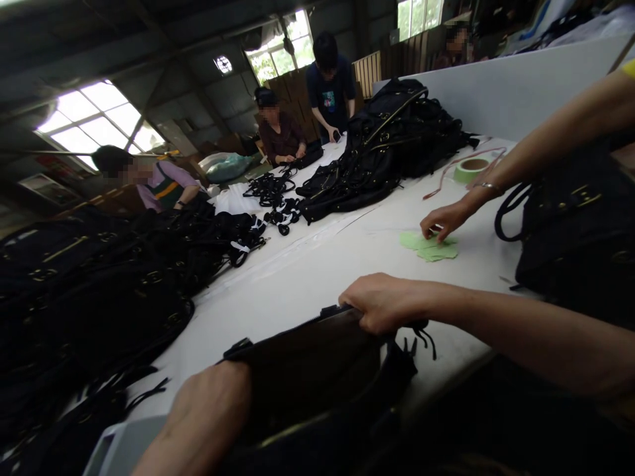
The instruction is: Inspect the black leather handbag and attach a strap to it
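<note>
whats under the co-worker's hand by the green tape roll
The co-worker's hand presses on a small stack of pale green paper pieces on the white table. Whatever lies beneath its fingertips is covered.

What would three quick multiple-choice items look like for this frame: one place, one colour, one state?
1. Where does the tape roll lie?
A. on the white table
B. on the floor
C. in a bag

2. What colour are the paper pieces under the co-worker's hand?
A. red
B. light green
C. blue

3. What is the right hand doing?
A. hanging free
B. gripping the black bag at its top edge
C. holding scissors

1 A, roll rests on tabletop. 2 B, pale green sheets. 3 B, fingers curl over the zip edge.
</note>
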`<state>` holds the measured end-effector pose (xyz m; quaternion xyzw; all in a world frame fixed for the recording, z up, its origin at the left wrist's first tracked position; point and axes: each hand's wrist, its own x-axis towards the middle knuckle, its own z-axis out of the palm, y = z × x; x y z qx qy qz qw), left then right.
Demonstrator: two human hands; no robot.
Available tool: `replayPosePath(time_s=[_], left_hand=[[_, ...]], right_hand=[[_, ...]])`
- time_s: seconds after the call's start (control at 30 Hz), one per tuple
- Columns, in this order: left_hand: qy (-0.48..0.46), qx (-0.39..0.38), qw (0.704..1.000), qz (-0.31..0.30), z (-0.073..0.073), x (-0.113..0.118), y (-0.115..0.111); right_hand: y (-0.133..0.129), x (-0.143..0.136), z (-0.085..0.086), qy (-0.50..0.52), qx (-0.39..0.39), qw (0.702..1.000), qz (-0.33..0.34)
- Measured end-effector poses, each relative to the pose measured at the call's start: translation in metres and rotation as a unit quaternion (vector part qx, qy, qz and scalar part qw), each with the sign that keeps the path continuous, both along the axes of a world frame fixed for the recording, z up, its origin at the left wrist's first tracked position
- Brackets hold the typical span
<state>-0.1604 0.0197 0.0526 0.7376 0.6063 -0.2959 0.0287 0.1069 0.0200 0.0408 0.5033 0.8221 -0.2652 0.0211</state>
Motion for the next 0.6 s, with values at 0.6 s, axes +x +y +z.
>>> replayPosePath(time_s=[0.6], left_hand=[[-0.252,-0.021,0.966,-0.047,-0.035,0.003,0.010]], right_hand=[[0.004,-0.015,0.011,-0.068,0.070,0.992,0.082]])
